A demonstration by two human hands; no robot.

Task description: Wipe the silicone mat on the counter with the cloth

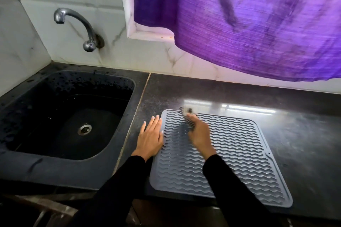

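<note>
A grey silicone mat [230,153] with wavy ridges lies on the dark counter [295,134], its near edge at the counter's front. My left hand [150,137] lies flat with straight fingers on the counter at the mat's left edge, touching it. My right hand [198,134], blurred by motion, is over the mat's far left part and grips a small dark cloth [188,118] that reaches the mat's far left corner. Most of the cloth is blurred or hidden by the hand.
A black sink [70,116] with a metal drain is set into the counter to the left. A chrome tap [77,26] juts from the tiled wall above it. A purple curtain [249,20] hangs over the counter's back right.
</note>
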